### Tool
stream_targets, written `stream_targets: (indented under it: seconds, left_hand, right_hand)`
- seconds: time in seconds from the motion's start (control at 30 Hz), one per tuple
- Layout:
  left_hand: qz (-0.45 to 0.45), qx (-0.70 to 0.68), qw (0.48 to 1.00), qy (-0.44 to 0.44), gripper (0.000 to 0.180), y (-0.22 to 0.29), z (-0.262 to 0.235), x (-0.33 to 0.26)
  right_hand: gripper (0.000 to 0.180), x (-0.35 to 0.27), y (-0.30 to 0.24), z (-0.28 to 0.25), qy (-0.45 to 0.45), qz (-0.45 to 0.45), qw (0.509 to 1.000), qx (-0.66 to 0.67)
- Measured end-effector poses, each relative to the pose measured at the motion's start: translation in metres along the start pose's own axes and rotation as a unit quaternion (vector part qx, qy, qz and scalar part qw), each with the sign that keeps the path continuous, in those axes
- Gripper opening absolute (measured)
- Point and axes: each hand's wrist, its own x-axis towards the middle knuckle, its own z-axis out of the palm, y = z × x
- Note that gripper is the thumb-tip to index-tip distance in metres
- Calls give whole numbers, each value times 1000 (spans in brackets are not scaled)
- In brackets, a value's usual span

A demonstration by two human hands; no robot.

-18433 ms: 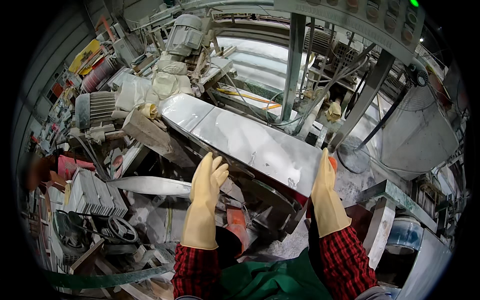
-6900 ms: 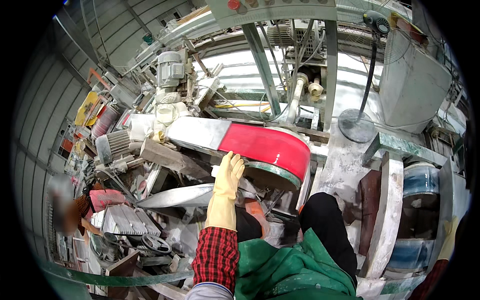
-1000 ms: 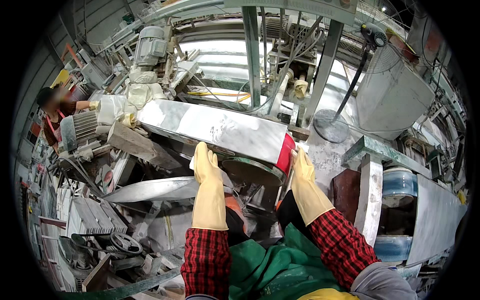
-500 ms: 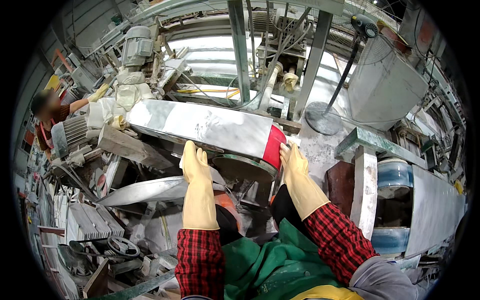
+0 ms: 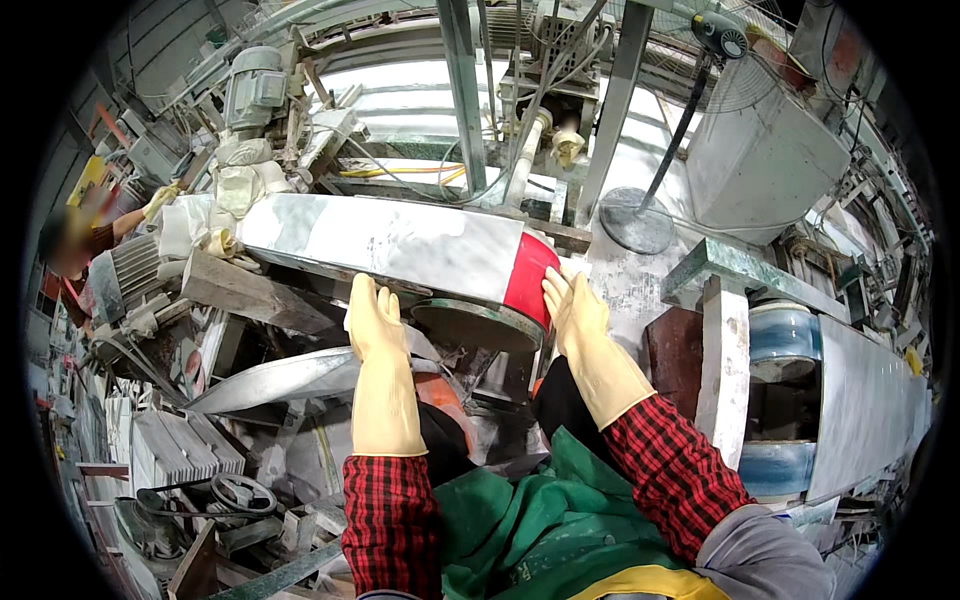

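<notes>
A long white belt runs from left to right in front of me and ends in a red section at its right end. A round green-edged pulley or disc shows below the near edge. My left hand, in a cream rubber glove, is at the belt's near edge with its fingers stretched forward. My right hand, in a matching glove, is beside the red end, fingers extended and fingertips at its edge. Pale bits show beside both gloves; what they are, I cannot make out.
A pedestal fan stands at the far right on a round base. Nearer right is another belt over blue rollers. Wooden beams and a motor lie to the left. A co-worker's gloved hand reaches in at far left.
The view has shifted slightly, so the belt and machinery appear a little further left. My right fingers have come over the red end's edge; my left hand stays at the near edge.
</notes>
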Motion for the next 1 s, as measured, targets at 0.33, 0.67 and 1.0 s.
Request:
stream_targets:
  seconds: [0.33, 0.67, 1.0]
  left_hand:
    - [2, 13, 1000, -11, 65, 1, -2, 1]
    - [3, 80, 995, -53, 83, 3, -2, -4]
    - [10, 71, 995, -62, 85, 2, -2, -4]
  right_hand:
    - [47, -7, -9, 13, 23, 20, 999, 22]
    - [50, -11, -10, 23, 58, 8, 998, -21]
    - [50, -11, -9, 20, 47, 4, 999, -28]
